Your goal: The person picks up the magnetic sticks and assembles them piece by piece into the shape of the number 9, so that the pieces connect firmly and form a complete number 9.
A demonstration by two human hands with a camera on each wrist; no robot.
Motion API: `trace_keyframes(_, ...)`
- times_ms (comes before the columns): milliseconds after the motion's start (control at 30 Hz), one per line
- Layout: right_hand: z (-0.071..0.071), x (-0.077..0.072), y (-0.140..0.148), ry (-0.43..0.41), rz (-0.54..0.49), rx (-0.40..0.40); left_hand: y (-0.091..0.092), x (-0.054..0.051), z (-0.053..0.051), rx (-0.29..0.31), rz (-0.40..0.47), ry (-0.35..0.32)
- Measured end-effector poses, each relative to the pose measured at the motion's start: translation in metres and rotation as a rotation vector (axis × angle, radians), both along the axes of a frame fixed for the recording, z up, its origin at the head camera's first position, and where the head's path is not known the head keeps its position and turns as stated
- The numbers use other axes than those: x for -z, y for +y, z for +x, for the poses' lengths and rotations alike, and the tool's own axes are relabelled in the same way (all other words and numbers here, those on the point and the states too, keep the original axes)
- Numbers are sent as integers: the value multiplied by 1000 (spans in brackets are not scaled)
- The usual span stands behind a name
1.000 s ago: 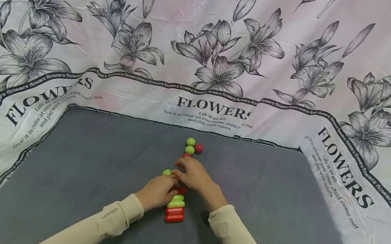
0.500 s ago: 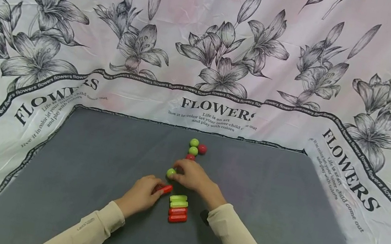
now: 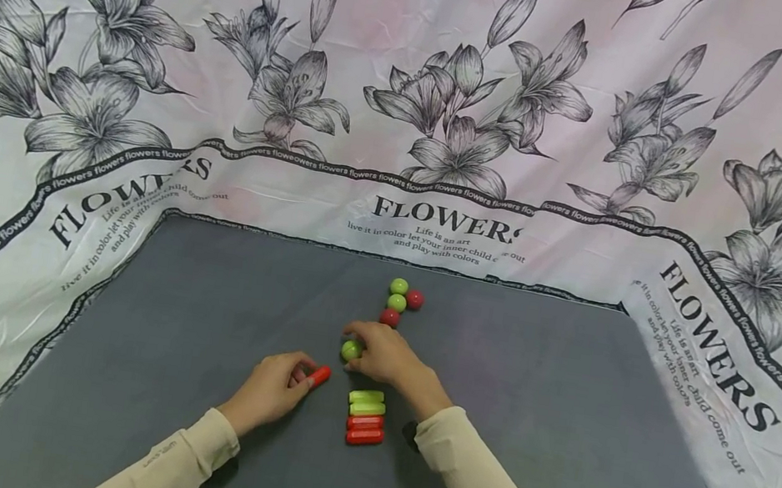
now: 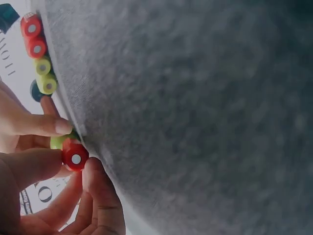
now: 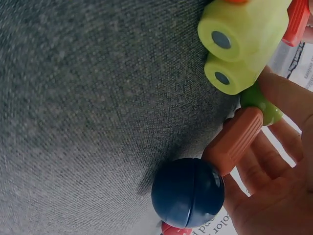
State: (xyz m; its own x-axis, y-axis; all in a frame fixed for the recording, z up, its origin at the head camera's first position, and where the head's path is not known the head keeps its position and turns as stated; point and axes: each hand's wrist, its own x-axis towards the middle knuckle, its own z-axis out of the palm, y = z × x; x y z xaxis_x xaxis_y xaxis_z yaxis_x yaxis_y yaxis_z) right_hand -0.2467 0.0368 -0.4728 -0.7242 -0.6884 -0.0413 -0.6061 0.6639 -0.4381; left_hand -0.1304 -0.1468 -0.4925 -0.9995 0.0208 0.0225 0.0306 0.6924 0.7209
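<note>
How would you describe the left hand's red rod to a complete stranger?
On the grey table, find the row of green and red rods. Just left of it, the left hand pinches a red rod. Unlike the row's two red rods, it is held.

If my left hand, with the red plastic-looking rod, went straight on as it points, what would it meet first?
Probably the glossy green ball that the right hand holds; depth is unclear in the head view, so it might brush that hand first.
</note>
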Motion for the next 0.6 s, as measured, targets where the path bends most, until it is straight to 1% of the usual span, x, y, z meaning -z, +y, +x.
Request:
trace_keyframes(200, -1, 3, 0, 25, 19, -11, 3, 3, -1, -23, 31, 11)
trace_keyframes(433, 0, 3, -1, 7, -12, -17, 5, 5, -4, -30, 72, -16)
trace_keyframes(600, 0, 5, -3, 8, -33, -34, 8, 4, -6, -49, 97, -46)
